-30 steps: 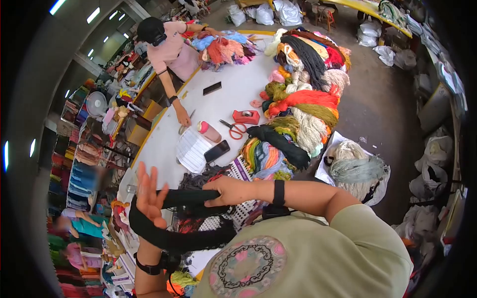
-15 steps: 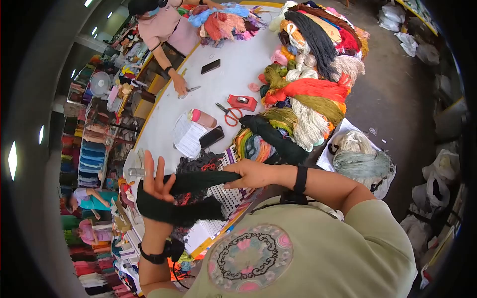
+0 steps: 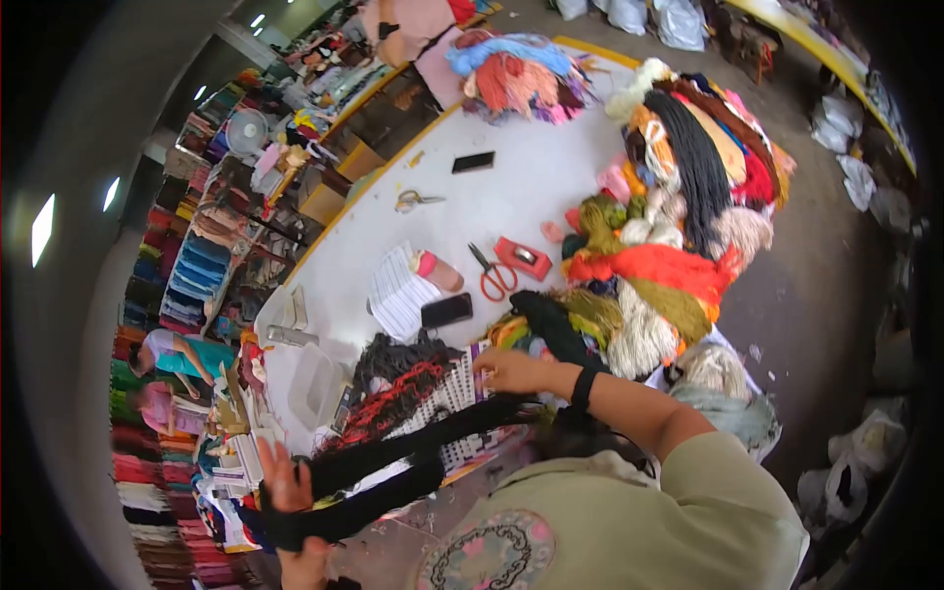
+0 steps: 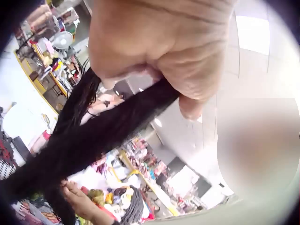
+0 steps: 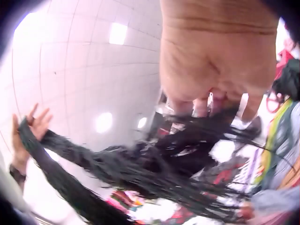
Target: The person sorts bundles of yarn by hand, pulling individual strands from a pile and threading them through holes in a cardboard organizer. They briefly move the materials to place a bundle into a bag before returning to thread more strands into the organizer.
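Note:
A black skein of yarn (image 3: 393, 444) stretches between the two hands as a long doubled band. The left hand (image 3: 285, 489) carries one end looped across it, fingers raised and fairly straight, thumb apart. In the left wrist view the band passes below the palm of the left hand (image 4: 159, 51). Bent fingers of the right hand (image 3: 516, 372) grip the other end over the table. Seen from the right wrist, loose dark strands (image 5: 154, 173) fan out below the right hand (image 5: 218, 61), partly covering its fingertips.
Piled coloured yarn (image 3: 639, 265) lines the table's right side. On the white table (image 3: 393, 221) are red-handled scissors (image 3: 497, 280), a tape dispenser (image 3: 523, 258), a bottle (image 3: 440, 271), phones, papers (image 3: 400, 292) and a plastic container (image 3: 317, 385). Black and red yarn (image 3: 393, 398) lies near the hands.
Both hands have moved apart; the skein's loop is longer and straighter. The left hand has gone lower. The person across the table has withdrawn a hand from the small scissors, which now lie on the table.

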Motion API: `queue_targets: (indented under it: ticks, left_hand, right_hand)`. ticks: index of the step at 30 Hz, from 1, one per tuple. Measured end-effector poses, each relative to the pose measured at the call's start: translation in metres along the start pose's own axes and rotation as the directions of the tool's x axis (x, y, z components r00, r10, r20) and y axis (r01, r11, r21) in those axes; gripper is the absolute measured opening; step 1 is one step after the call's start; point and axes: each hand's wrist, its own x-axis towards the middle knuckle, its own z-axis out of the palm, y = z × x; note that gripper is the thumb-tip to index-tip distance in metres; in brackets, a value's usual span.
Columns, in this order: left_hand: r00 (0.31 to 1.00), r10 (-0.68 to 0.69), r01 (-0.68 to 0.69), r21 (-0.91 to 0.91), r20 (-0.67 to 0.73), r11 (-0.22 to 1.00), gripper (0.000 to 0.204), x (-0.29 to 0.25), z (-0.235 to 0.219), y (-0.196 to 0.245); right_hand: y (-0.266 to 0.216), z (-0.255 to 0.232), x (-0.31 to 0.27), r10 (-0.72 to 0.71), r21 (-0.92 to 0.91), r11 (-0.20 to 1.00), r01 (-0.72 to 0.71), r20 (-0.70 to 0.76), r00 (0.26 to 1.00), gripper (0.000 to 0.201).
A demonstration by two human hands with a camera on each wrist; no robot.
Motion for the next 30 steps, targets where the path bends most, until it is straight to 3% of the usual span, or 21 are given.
queue_targets:
  ticks: [1, 2, 3, 4, 6, 7, 8, 9, 10, 12, 14, 15, 16, 18, 19, 21, 22, 24, 26, 28, 30]
  left_hand:
    - [0.992, -0.078, 0.073, -0.054, -0.103, 0.996, 0.105, -0.002, 0.001, 0.008]
    - [0.967, -0.161, 0.139, -0.117, -0.198, 0.983, 0.106, -0.005, 0.0, 0.017]
    - [0.965, -0.19, 0.138, -0.266, -0.182, 0.954, 0.089, -0.017, -0.011, 0.011]
    - [0.902, -0.211, 0.068, -0.357, -0.377, 0.932, 0.073, -0.015, 0.006, 0.017]
    - [0.897, -0.425, 0.231, -0.694, -0.118, 0.681, 0.058, -0.037, -0.029, -0.005]
    - [0.914, -0.402, 0.21, -0.783, -0.056, 0.585, 0.058, -0.033, -0.024, -0.008]
    - [0.928, -0.372, 0.197, -0.856, 0.007, 0.478, 0.059, -0.029, -0.019, -0.009]
    - [0.93, -0.366, 0.217, -0.846, 0.028, 0.486, 0.051, -0.031, -0.014, -0.017]
    - [0.873, -0.483, 0.284, -0.739, -0.064, 0.611, 0.064, -0.041, -0.012, -0.043]
    - [0.806, -0.59, 0.422, -0.651, -0.049, 0.631, 0.066, -0.014, 0.031, -0.03]
    - [0.818, -0.527, 0.562, -0.517, 0.229, 0.646, 0.073, 0.007, 0.055, -0.006]
    - [0.828, -0.44, 0.559, -0.454, 0.347, 0.694, 0.082, 0.014, 0.064, 0.0]
    - [0.73, -0.492, 0.675, -0.391, 0.474, 0.626, 0.091, 0.02, 0.066, 0.007]
    - [0.669, -0.444, 0.661, -0.205, 0.596, 0.722, 0.102, 0.028, 0.068, 0.023]
    - [0.673, -0.438, 0.655, -0.206, 0.596, 0.727, 0.102, 0.026, 0.067, 0.018]
    - [0.726, -0.377, 0.604, -0.271, 0.576, 0.75, 0.109, 0.017, 0.06, -0.009]
    - [0.685, -0.44, 0.691, -0.324, 0.581, 0.646, 0.115, 0.013, 0.058, -0.028]
    - [0.657, -0.411, 0.753, -0.58, 0.632, 0.31, 0.095, 0.015, 0.073, -0.059]
    - [0.573, -0.449, 0.728, -0.174, 0.686, 0.663, 0.044, 0.021, 0.091, -0.066]
    - [0.354, -0.502, 0.866, -0.074, 0.789, 0.494, 0.049, 0.027, 0.099, -0.074]
    - [0.402, -0.108, 0.828, -0.311, 0.909, 0.466, 0.062, 0.032, 0.084, -0.087]
  right_hand:
    - [0.004, -0.02, 0.001, 0.182, -0.192, 0.958, -0.211, -0.159, 0.97, 0.032]
    - [0.008, -0.04, 0.001, 0.314, -0.334, 0.839, -0.43, -0.348, 0.884, 0.028]
    - [0.027, -0.05, -0.002, 0.33, -0.402, 0.77, -0.495, -0.413, 0.849, 0.031]
    - [0.035, -0.056, 0.0, 0.337, -0.458, 0.691, -0.559, -0.48, 0.81, 0.037]
    - [0.032, -0.05, 0.006, 0.306, -0.525, 0.675, -0.518, -0.44, 0.844, 0.036]
    - [0.018, -0.05, 0.009, 0.294, -0.578, 0.654, -0.487, -0.399, 0.868, 0.036]
    - [-0.012, -0.045, 0.019, 0.294, -0.502, 0.764, -0.405, -0.287, 0.912, 0.045]
    - [-0.011, -0.023, 0.026, 0.115, -0.301, 0.936, -0.181, -0.224, 0.968, 0.052]
    - [-0.049, -0.013, 0.037, -0.021, -0.146, 0.989, 0.015, -0.04, 0.999, 0.06]
    - [-0.113, 0.018, 0.049, -0.359, 0.178, 0.926, 0.334, 0.135, 0.924, 0.075]
    - [-0.173, 0.034, 0.049, -0.501, 0.346, 0.842, 0.414, 0.217, 0.838, 0.079]
    - [-0.177, 0.055, 0.049, -0.562, 0.373, 0.796, 0.477, 0.16, 0.812, 0.077]
    - [-0.191, 0.056, 0.048, -0.503, 0.575, 0.759, 0.306, 0.218, 0.836, 0.066]
    - [-0.204, 0.039, 0.049, -0.254, 0.455, 0.89, -0.039, 0.564, 0.786, 0.051]
    - [-0.201, 0.036, 0.049, -0.254, 0.45, 0.893, -0.033, 0.562, 0.787, 0.051]
    - [-0.197, 0.028, 0.05, -0.256, 0.443, 0.886, 0.133, 0.229, 0.939, 0.043]
    - [-0.198, 0.022, 0.052, -0.219, 0.461, 0.876, 0.14, 0.123, 0.968, 0.048]
    - [-0.213, -0.004, 0.053, -0.2, 0.392, 0.909, 0.139, 0.119, 0.973, 0.041]
    - [-0.212, -0.001, 0.05, -0.218, 0.257, 0.951, 0.169, 0.173, 0.961, 0.041]
    - [-0.203, 0.002, 0.046, -0.228, 0.118, 0.972, 0.205, 0.226, 0.947, 0.042]
    - [-0.18, 0.005, 0.038, -0.287, 0.21, 0.948, 0.24, 0.229, 0.93, 0.032]
